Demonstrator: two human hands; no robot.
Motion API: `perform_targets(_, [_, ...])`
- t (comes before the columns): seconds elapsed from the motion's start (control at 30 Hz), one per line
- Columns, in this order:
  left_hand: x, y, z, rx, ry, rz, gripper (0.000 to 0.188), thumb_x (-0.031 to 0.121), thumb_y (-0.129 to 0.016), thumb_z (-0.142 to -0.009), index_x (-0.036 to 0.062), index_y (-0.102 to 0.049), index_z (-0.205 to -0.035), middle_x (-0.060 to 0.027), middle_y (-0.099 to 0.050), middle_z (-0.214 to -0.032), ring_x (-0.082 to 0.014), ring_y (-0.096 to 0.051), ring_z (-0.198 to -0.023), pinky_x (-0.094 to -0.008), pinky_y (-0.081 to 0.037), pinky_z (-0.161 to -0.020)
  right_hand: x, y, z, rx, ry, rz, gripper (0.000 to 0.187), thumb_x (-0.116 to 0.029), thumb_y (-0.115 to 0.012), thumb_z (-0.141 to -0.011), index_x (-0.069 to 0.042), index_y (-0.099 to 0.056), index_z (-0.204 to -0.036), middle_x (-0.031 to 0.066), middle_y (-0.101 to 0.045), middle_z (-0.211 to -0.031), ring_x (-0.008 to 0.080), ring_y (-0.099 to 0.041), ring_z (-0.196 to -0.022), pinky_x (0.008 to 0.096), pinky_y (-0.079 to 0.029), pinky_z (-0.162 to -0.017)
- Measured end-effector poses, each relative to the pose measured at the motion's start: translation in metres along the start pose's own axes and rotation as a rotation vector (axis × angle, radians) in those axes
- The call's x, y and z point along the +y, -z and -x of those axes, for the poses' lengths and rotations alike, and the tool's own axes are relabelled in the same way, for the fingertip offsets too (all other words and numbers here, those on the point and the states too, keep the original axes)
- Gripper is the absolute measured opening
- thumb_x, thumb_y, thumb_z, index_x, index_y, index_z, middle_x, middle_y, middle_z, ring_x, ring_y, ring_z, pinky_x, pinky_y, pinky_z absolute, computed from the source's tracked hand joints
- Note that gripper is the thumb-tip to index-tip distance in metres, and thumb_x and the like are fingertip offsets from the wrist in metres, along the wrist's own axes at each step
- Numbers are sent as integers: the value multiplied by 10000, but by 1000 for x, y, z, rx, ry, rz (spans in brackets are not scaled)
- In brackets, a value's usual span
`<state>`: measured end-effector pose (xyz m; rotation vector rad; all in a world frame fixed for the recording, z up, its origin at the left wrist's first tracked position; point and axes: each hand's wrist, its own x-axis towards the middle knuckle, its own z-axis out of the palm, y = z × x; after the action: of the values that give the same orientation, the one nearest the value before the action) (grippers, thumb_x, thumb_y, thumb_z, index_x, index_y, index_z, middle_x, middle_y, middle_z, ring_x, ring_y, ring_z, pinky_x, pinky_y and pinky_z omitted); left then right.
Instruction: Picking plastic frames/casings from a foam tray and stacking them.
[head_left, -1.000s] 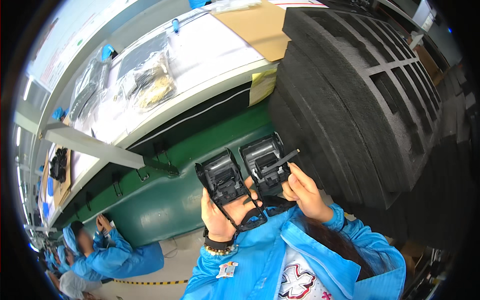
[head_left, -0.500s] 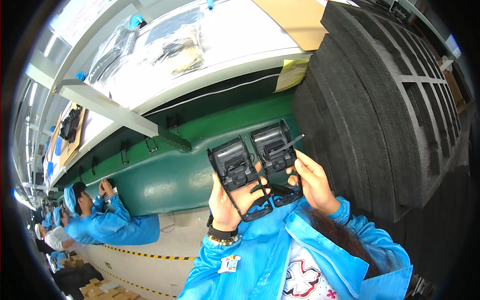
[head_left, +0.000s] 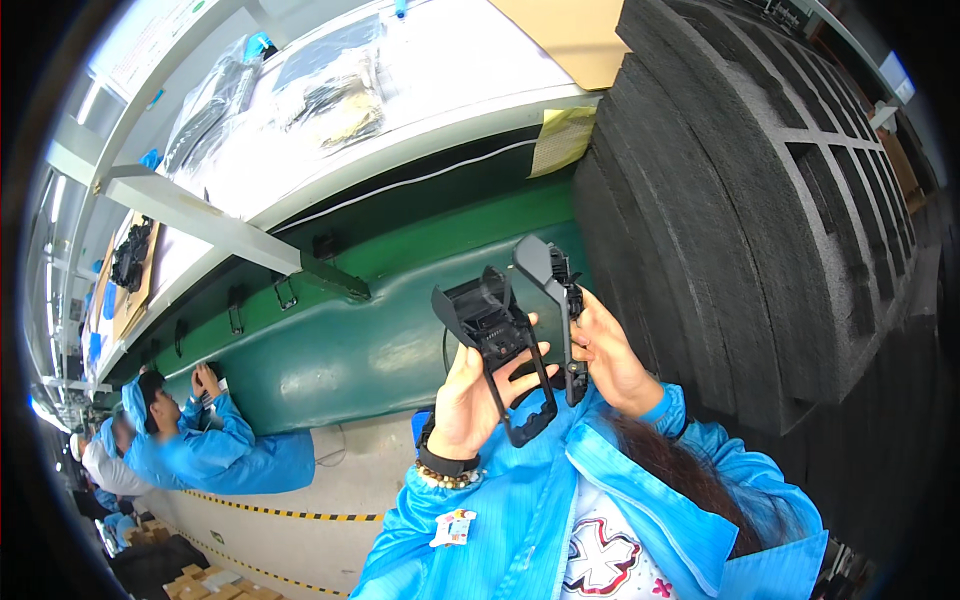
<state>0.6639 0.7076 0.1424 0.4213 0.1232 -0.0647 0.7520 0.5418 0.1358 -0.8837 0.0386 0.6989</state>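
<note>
Head view, far left: a co-worker in a blue hooded coat (head_left: 215, 440) sits with both hands raised together, posed much as half a second ago.
White long worktable: its surface (head_left: 440, 75) carries a clear plastic bag of pale and dark pieces (head_left: 340, 105); both sit slightly further left in view than before.
Smooth dark-green sheet: it (head_left: 330, 345) spreads below the table edge, behind the hands.
Left hand: this bare hand (head_left: 465, 405), with a dark band and beads at the wrist, grasps a part, thumb on its near side and fingers behind.
Black plastic open-framed part: it (head_left: 490, 325) is in the left hand, now tilted, its left side flap standing out; earlier its hollow faced the camera more squarely.
Dark-grey and black plastic part: it (head_left: 545, 268) stands near the first, now turned nearly edge-on with its smooth outer side showing; earlier its hollow showed.
Right hand: this bare hand (head_left: 615, 355) grips that second part by its right edge.
Black foam stack with slots: it (head_left: 690, 200) rises at right.
</note>
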Motion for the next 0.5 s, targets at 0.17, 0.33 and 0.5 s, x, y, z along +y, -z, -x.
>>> perform_targets(0.17, [-4, -6, -6, 127, 2, -161, 555, 244, -632, -911, 36, -379, -1358, -125, -466, -1332, -281, -513, -1190, -537, -484, -955, -1, 1, 5, -54, 41, 147, 601, -156, -666, -849, -54, -377, -1366, -65, -442, -870, 3, -326, -649, 181, -233, -542])
perform_targets(0.33, [-11, -3, -10, 263, 70, -305, 479, 316, -603, -927, 58, -438, -1296, -87, -520, -1233, -236, -542, -1101, -470, -506, -905, -5, -8, 14, -79, 4, 187, 626, -138, -644, -866, -18, -331, -1395, 40, -507, -1175, 73, -502, -974, 233, -463, -795])
perform_targets(0.5, [-16, -10, -9, 365, 66, -372, 446, 416, -553, -946, 71, -492, -1222, -89, -571, -1155, -193, -558, -965, -364, -506, -782, 8, 7, 15, -94, 24, 183, 548, -234, -553, -933, -20, -347, -1394, 48, -514, -1210, 107, -510, -1048, 252, -442, -850])
